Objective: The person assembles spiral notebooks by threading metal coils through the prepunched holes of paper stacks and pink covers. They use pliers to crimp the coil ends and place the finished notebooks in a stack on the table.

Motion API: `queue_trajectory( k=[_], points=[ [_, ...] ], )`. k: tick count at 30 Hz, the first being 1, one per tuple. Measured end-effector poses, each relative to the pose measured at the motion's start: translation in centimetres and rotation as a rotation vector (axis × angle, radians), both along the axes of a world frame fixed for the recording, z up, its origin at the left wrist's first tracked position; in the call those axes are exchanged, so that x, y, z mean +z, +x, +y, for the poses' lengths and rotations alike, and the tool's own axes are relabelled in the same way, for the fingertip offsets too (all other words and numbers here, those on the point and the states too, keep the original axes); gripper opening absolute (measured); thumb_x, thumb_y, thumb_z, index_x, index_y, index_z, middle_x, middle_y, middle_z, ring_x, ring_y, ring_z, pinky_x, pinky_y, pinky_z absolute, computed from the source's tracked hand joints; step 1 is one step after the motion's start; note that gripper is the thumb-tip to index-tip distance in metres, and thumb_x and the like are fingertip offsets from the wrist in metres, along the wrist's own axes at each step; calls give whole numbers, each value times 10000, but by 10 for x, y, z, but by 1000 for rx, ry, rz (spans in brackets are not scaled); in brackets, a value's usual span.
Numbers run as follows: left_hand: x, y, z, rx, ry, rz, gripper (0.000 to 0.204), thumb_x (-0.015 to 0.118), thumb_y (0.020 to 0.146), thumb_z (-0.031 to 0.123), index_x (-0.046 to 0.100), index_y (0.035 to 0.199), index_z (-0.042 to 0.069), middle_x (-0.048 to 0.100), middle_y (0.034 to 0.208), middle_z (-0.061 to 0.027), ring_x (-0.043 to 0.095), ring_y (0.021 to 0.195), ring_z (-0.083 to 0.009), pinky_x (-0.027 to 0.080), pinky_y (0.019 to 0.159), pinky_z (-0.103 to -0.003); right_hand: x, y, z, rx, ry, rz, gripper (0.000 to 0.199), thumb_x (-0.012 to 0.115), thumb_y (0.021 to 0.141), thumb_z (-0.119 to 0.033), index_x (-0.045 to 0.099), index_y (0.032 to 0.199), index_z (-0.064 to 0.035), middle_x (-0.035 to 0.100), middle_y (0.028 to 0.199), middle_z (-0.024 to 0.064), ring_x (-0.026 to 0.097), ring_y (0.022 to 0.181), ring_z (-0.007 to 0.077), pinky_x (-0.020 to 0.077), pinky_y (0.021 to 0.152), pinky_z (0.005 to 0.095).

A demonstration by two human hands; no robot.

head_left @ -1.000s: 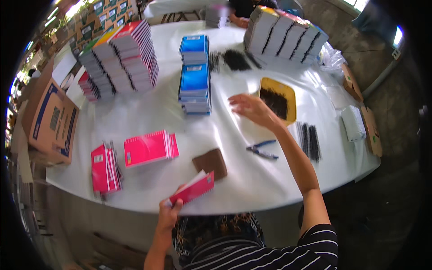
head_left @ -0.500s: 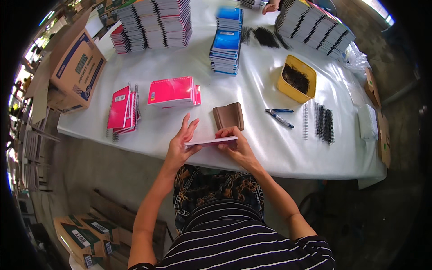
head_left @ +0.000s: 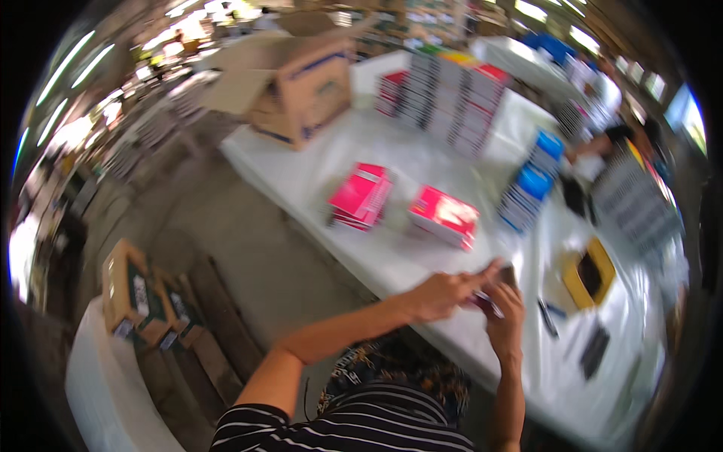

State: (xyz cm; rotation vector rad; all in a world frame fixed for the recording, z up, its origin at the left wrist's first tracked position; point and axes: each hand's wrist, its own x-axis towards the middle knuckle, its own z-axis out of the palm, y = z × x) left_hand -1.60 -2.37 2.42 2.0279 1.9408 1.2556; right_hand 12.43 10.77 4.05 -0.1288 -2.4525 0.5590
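Close to the table's near edge, my right hand [head_left: 507,315] is closed on a thin notebook [head_left: 488,304] with pale page edges and a pinkish cover. My left hand [head_left: 446,294] meets it from the left, its lower fingers closed at the notebook and the index finger stretched along the top; motion blur hides the exact grip. Just beyond my right hand, a brown block [head_left: 507,276] is partly covered. Two piles of pink notebooks, one at the left [head_left: 361,194] and another nearer my hands [head_left: 446,215], lie on the table. Pliers [head_left: 548,318] and black wire spirals [head_left: 595,352] rest to the right.
A yellow tub [head_left: 609,265] of dark spirals stands at the right. Blue notebooks [head_left: 527,190] and tall notebook stacks [head_left: 452,102] rise behind. An open cardboard box [head_left: 322,98] sits at the far left corner; more boxes [head_left: 135,290] are lower left. Another person's arm [head_left: 591,147] reaches in.
The view has swung left, so the table appears tilted and shifted right. My hands have drawn together around the notebook, which now looks turned, and my left forearm crosses toward the right.
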Motion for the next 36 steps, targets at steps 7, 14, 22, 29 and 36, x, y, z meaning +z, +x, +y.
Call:
queue_trajectory(
  k=[7,14,22,29,36],
  points=[
    [-41,1,-3,-301,60,-1046,971,671,891,418,37,1548,87,216,1574,-121,300,1400,-216,223,1147,-356,-18,-4,-15,-28,-1196,355,90,657,856,-13,665,942,12,659,880,21,580,811,91,427,800,231],
    [-35,9,-29,-141,-87,-1524,492,493,1009,373,537,1288,-30,650,1119,-77,590,979,-105,478,876,-295,-39,-16,-13,20,-1403,119,197,643,910,-98,629,1066,22,668,953,46,609,851,115,493,796,297],
    [-44,13,-17,-91,-62,-1375,371,541,1004,217,570,1284,-25,667,1037,-32,581,907,-58,477,812,-230,-62,1,-4,-21,-1624,170,233,622,931,-95,608,1146,-6,686,1020,68,648,884,128,516,806,303],
    [-34,-16,-26,-120,-239,-1252,400,535,1000,168,511,1342,-37,644,1158,-62,572,1000,-79,446,905,-249,-66,10,15,-48,-1501,147,229,630,921,-79,627,1143,-24,688,1037,44,636,908,122,499,812,319],
    [-25,-27,-19,0,-192,-1110,433,535,999,167,471,1377,-33,626,1193,-59,554,1009,-78,439,901,-240,-86,10,28,227,-2038,309,287,625,919,-73,580,1202,-51,660,1071,35,628,910,126,495,803,299]
  ],
)
